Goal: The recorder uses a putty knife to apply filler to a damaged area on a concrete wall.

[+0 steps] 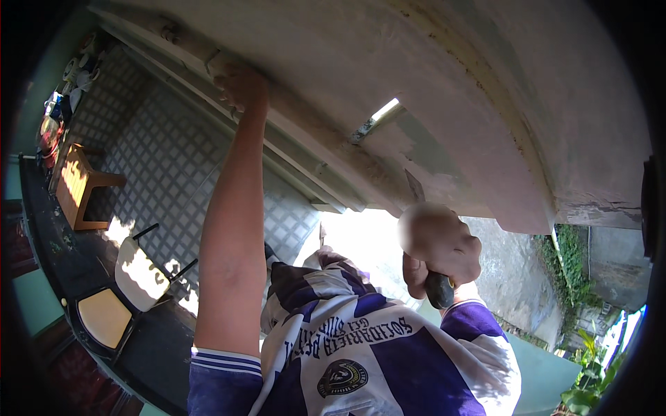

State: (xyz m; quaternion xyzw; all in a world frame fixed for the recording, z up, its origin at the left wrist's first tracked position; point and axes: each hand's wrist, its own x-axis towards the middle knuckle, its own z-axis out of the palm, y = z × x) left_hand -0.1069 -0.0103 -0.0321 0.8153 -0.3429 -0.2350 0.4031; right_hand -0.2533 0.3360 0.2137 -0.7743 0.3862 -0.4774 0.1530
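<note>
My left hand (243,87) is stretched up at the upper left, its fingers curled over the edge of a pale beam (305,132) under the ceiling. Small bent metal hooks or rods stick out beside those fingers. My right hand (454,253) is closed in a fist at right of centre and holds a scraper-like tool (439,290). Its dark rounded handle end shows below the fist. Above the fist, what looks like a thin flat grey blade (414,186) lies near the beam; part of this hand is blurred.
A bright slot (385,109) opens in the pale ceiling. At the left stand a wooden stool (75,187), a chair with a pale back (141,274) and a cluttered shelf (52,132). Checkered tiles (173,132) lie beyond my left arm. Green plants (586,381) grow at the lower right.
</note>
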